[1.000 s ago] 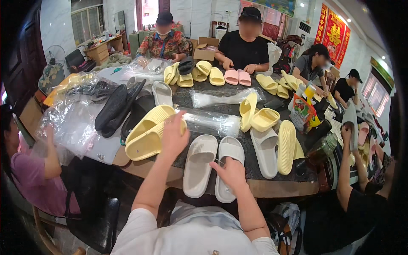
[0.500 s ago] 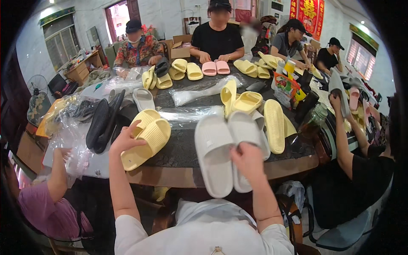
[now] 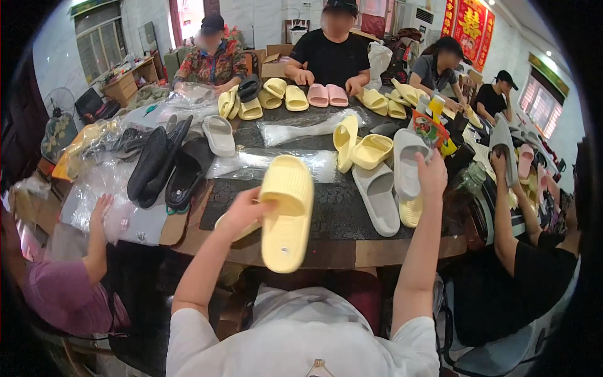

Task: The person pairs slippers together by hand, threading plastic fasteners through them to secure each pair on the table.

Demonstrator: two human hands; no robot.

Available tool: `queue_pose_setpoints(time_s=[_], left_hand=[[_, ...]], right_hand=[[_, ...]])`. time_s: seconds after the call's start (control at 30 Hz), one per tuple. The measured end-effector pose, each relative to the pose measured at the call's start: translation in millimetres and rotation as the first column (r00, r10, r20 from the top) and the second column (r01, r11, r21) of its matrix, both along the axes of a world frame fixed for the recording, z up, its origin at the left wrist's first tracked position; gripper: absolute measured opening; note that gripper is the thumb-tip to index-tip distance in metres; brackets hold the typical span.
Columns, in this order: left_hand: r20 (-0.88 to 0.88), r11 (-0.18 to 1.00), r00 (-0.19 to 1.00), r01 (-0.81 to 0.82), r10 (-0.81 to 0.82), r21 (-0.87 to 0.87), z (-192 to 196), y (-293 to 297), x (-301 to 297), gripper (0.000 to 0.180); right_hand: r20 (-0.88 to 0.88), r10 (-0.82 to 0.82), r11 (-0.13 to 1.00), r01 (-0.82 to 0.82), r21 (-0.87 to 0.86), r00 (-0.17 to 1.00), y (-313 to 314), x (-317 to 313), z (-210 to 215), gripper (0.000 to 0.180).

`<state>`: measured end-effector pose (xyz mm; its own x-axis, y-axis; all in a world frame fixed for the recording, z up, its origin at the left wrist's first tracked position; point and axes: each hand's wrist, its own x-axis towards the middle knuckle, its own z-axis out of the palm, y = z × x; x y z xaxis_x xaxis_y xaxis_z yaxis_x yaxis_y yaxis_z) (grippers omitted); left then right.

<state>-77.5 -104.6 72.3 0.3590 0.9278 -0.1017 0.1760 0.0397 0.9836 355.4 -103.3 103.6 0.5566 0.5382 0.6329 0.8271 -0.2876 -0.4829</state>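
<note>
My left hand point(image 3: 242, 213) is closed on a yellow slide slipper point(image 3: 286, 220), held sole-side away over the near table edge with its opening toward me. Part of a second yellow slipper shows behind that hand; whether the fingers also grip it I cannot tell. At the right, my right hand point(image 3: 432, 173) grips a light grey slipper point(image 3: 408, 179) by its strap side. Its mate, another grey slipper point(image 3: 379, 210), lies to the left on the dark tabletop. Part of a yellow slipper point(image 3: 411, 212) shows below the held grey one. Beyond them sit two more yellow slippers point(image 3: 370, 151).
Black slippers point(image 3: 154, 166) and a grey slipper point(image 3: 220, 135) lie at the left. Plastic-wrapped bundles point(image 3: 308, 131) cross the middle. Pink slippers point(image 3: 328, 95) stand before a person opposite. A glass jar point(image 3: 472, 178) is at the right. Co-workers sit on both sides.
My right hand has carried the grey slippers rightward; one now lies on the table. My left hand has lifted the yellow slipper off the table and moved it right, toward me.
</note>
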Motion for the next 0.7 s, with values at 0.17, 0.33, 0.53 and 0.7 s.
queue_pose_setpoints(time_s=[0.17,0.33,0.53,0.7], left_hand=[[-0.062,0.978,0.997,-0.037,0.051,0.204,-47.5,-9.2,57.7,0.094],[0.09,0.99,0.986,0.137,-0.138,0.011,-25.0,-23.2,50.5,0.085],[-0.501,0.839,0.856,0.177,0.126,0.514,9.8,-0.1,10.4,0.058],[-0.488,0.504,0.873,0.428,-0.014,0.75,-25.4,35.4,23.0,0.055]], right_hand=[[-0.442,0.651,0.701,-0.712,0.038,0.617,-23.7,-103.2,-4.6,0.037],[-0.204,0.793,0.577,-0.815,-0.05,0.574,-19.9,-147.7,-48.3,0.034],[-0.29,0.73,0.629,-0.774,-0.068,0.619,-16.1,-156.9,-53.0,0.036],[-0.233,0.69,0.69,-0.72,-0.075,0.685,-11.8,-165.5,-54.0,0.039]])
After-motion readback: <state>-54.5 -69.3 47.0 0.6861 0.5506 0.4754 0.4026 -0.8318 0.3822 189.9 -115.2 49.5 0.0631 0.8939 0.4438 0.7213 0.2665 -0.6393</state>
